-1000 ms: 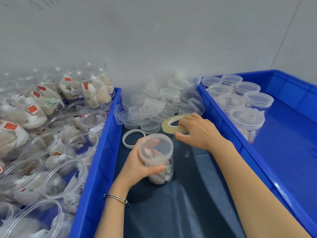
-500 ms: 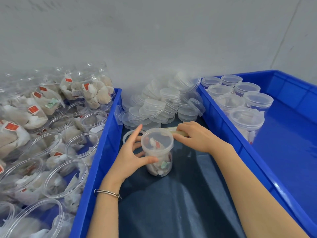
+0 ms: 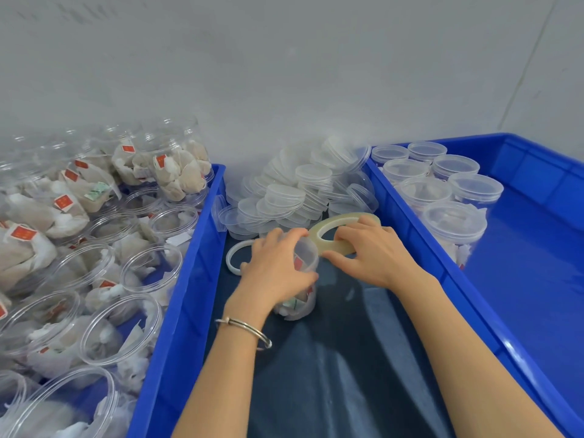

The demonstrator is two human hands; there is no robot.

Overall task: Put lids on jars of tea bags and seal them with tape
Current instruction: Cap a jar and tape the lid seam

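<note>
The lidded jar (image 3: 300, 279) stood on the dark cloth in the middle bin (image 3: 189, 279). The left hand (image 3: 275, 270) wrapped its wall; the right hand (image 3: 373, 254) pinched the tape roll (image 3: 335, 229) against the lid edge. Thin, light plastic probably flexes and slips, so a grip low on the wall looked best.

1. The middle tray (image 3: 177, 311) holds the jar (image 3: 300, 298) at its centre.
2. The left hand (image 3: 275, 270) wraps the jar from 9 o'clock; the right hand (image 3: 373, 254) sits at its 3 o'clock.
3. The tape roll (image 3: 335, 229), held by the right hand, touches the jar's top at 1 o'clock.
4. A ring (image 3: 235, 254) lies at the jar's 10 o'clock.
5. The loose lids (image 3: 300, 191) are heaped at 12 o'clock, at the tray's far end.
6. The open jars (image 3: 94, 248) stand outside the tray at 9 o'clock.
7. The right tray (image 3: 543, 172), at 3 o'clock, holds the lidded jars (image 3: 442, 191) in its far corner.
</note>
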